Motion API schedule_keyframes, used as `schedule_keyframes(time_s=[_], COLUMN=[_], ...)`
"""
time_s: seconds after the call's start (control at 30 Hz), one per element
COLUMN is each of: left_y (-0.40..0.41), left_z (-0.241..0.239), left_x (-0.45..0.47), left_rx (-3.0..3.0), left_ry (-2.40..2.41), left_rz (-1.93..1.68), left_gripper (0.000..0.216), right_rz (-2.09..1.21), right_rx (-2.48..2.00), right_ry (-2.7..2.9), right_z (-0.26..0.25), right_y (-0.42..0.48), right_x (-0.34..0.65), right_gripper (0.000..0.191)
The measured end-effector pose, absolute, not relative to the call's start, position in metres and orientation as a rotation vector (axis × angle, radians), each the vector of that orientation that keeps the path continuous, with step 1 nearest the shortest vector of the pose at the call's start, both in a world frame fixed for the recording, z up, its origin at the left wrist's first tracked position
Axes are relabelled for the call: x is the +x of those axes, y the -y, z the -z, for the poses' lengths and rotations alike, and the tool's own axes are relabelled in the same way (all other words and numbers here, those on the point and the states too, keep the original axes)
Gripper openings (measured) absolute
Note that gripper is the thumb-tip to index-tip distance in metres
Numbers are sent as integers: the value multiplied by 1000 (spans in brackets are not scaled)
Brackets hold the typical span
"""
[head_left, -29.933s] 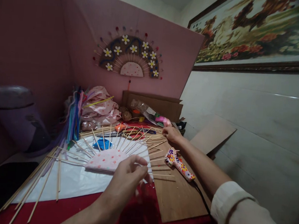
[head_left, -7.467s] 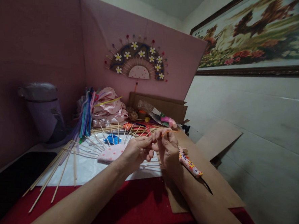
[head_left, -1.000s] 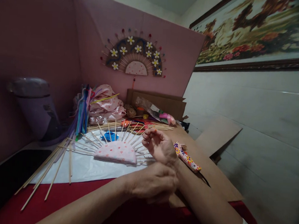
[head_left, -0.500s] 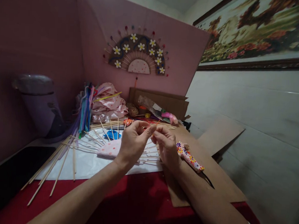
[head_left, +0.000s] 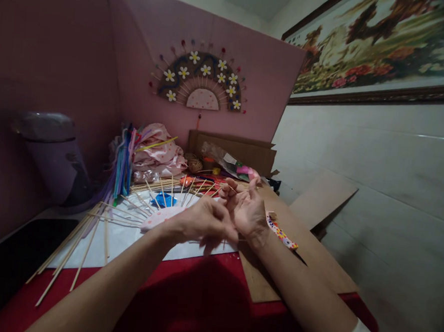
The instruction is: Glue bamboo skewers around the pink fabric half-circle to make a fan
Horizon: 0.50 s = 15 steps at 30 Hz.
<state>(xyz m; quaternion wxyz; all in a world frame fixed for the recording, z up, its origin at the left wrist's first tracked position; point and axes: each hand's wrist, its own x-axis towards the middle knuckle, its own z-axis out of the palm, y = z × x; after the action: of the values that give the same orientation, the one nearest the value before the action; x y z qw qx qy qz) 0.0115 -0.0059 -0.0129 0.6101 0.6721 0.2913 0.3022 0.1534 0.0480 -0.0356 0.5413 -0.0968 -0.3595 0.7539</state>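
My left hand (head_left: 207, 222) is in front of the half-round pink dotted fabric piece (head_left: 162, 217), its back toward me. Its fingers are bent together and slightly smeared, and whatever they may hold is hidden. Just to the right, my right hand (head_left: 247, 207) is turned palm up, its thumb apart and fingers loosely curled; no object shows clearly in the palm. Thin wooden sticks (head_left: 172, 190) fan out from the fabric piece over a white sheet (head_left: 127, 240). A flower-patterned glue gun (head_left: 283, 235) lies beyond my right wrist.
Loose sticks (head_left: 64, 256) overhang the sheet at left, near a black slab (head_left: 24, 254). Pipe cleaners (head_left: 122, 165), crumpled pink cloth (head_left: 157, 152) and twine (head_left: 194, 163) stand behind. Cardboard (head_left: 314, 262) covers the right side. A decorated fan (head_left: 204, 80) hangs on the pink panel.
My hands were pinched together at the fingertips. Now they have come apart: the left has dropped lower and turned over, and the right has rolled palm up with its fingers loosened.
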Motion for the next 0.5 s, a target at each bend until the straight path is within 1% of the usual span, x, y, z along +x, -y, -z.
schedule_keyframes(time_s=[0.07,0.13,0.2,0.23,0.3,0.4,0.5], left_y=[15,24,28,29,27,21,15], left_z=[14,17,18,19,19,21,24], left_x=[14,19,23,24,26,28,34], left_rx=[1550,1524,1529,1547,1551,1516,1463], left_ry=[-515,-371,-357,-371,-413,-485,-624], left_rz=[-157,277,406,388,210,-350,-970], left_gripper=[15,15,21,20,12,13,24], right_rz=[-1825,-1861,-1907,-1928,-1960,-1979,-2004], right_rx=[-188,-153,-122,-112,-114,-146,-120], right_ry=[860,866,880,892,932,1013,1107], right_z=[35,35,34,33,31,26,25], right_y=[-48,-47,-45,-44,-40,-30,-19], right_x=[154,154,154,154,153,149,143], right_gripper=[52,57,65,70,80,90,95])
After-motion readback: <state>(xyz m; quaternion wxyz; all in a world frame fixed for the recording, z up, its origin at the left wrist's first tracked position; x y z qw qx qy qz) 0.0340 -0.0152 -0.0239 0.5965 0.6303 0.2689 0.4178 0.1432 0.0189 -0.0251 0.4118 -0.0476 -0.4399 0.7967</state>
